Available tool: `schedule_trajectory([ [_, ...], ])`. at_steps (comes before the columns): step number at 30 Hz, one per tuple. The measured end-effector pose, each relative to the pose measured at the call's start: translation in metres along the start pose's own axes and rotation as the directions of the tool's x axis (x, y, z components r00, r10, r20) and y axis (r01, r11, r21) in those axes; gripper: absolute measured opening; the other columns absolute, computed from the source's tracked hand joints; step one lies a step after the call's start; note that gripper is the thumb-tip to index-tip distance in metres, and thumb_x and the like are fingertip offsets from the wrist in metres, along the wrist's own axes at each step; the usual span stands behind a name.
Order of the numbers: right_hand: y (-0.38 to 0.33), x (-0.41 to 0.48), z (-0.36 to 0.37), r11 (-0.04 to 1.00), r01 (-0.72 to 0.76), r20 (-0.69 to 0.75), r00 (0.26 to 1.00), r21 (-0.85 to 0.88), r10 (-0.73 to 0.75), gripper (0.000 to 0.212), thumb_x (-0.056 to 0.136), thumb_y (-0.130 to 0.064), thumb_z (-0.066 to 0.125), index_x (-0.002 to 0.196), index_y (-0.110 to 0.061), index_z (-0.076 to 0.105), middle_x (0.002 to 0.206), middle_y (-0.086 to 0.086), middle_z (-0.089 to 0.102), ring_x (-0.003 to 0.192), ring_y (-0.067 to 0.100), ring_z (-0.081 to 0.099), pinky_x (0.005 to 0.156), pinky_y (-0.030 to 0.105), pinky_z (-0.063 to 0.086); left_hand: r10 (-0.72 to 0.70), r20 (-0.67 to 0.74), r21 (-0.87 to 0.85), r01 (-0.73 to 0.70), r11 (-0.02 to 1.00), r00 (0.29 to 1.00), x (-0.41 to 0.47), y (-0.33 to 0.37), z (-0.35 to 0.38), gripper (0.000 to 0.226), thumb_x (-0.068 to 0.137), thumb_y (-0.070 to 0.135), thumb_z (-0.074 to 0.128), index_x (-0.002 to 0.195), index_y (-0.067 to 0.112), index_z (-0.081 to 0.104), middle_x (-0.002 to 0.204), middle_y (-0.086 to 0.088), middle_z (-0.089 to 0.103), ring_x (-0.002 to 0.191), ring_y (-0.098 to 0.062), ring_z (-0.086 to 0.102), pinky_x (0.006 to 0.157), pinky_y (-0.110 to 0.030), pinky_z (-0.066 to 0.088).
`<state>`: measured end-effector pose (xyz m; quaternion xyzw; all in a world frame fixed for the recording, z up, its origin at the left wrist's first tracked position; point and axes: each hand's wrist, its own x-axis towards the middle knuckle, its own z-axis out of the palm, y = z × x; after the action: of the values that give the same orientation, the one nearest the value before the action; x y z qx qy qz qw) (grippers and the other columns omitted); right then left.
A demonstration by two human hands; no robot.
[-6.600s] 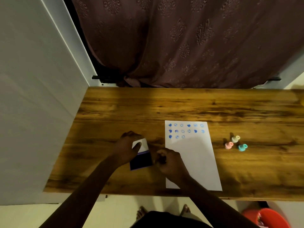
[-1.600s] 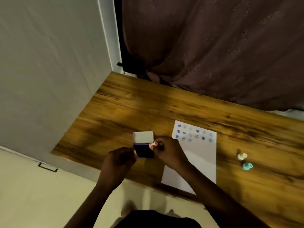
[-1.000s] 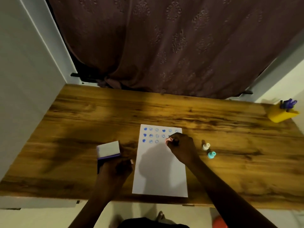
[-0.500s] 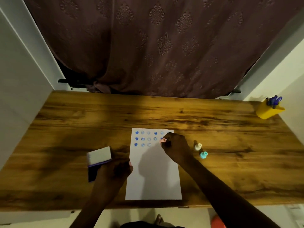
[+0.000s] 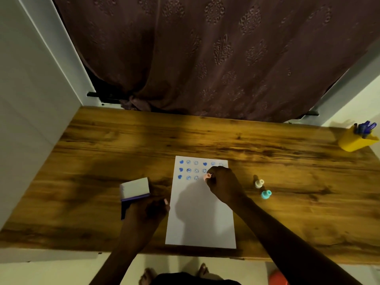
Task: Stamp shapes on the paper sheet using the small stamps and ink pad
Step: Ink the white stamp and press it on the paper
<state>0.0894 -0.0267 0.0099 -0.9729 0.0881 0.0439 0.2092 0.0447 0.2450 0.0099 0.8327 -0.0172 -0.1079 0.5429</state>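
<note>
A white paper sheet (image 5: 200, 219) lies on the wooden table (image 5: 102, 145), with three rows of blue stamped shapes along its top. My right hand (image 5: 223, 187) grips a small pink stamp (image 5: 207, 176) and presses it on the third row. My left hand (image 5: 147, 211) rests over the base of the ink pad (image 5: 135, 189), whose white lid stands open. A cream stamp (image 5: 259, 183) and a teal stamp (image 5: 266, 194) stand on the table right of the sheet.
A yellow holder (image 5: 356, 140) with blue pens sits at the table's far right corner. A brown patterned curtain (image 5: 205, 58) hangs behind the table, and a white wall panel (image 5: 26, 99) borders its left side. My feet (image 5: 148, 274) show below the front edge.
My right hand carried the pink stamp from the ink pad over to the sheet and lowered it onto the third row. My left hand stayed at the ink pad.
</note>
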Motion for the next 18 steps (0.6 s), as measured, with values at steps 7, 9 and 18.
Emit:
schedule_trajectory([
  [7,0.000,0.013,0.006,1.000,-0.016,0.025,1.000,-0.025,0.016,0.034,0.100,-0.033,0.057,0.125,-0.012,0.068,0.125,0.007,0.070,0.113,0.023,0.064,0.097,0.032,0.052,-0.006,-0.005,-0.007,0.006,1.000,1.000,0.001,0.008,-0.003,0.070,0.081,0.008,0.083,0.093,0.073,0.057,0.095,0.026,0.072,0.103,-0.005,0.068,0.108,-0.052,0.049],
  [9,0.000,0.015,0.008,0.999,-0.014,0.026,1.000,-0.037,0.015,0.034,0.100,-0.034,0.057,0.125,-0.013,0.068,0.125,0.007,0.070,0.113,0.023,0.064,0.097,0.032,0.052,-0.030,-0.010,-0.029,0.030,0.999,0.999,0.001,0.009,-0.005,0.070,0.081,0.008,0.083,0.091,0.073,0.058,0.096,0.024,0.072,0.105,-0.006,0.067,0.111,-0.053,0.047],
  [18,0.004,0.019,0.022,0.998,-0.043,0.057,0.997,-0.052,0.046,0.038,0.101,-0.035,0.056,0.131,-0.013,0.064,0.132,0.007,0.067,0.117,0.022,0.064,0.100,0.033,0.054,-0.067,-0.007,-0.111,0.066,0.992,0.998,0.009,0.003,-0.009,0.044,0.080,0.006,0.083,0.092,0.045,0.066,0.106,0.008,0.075,0.112,-0.016,0.069,0.112,-0.058,0.045],
])
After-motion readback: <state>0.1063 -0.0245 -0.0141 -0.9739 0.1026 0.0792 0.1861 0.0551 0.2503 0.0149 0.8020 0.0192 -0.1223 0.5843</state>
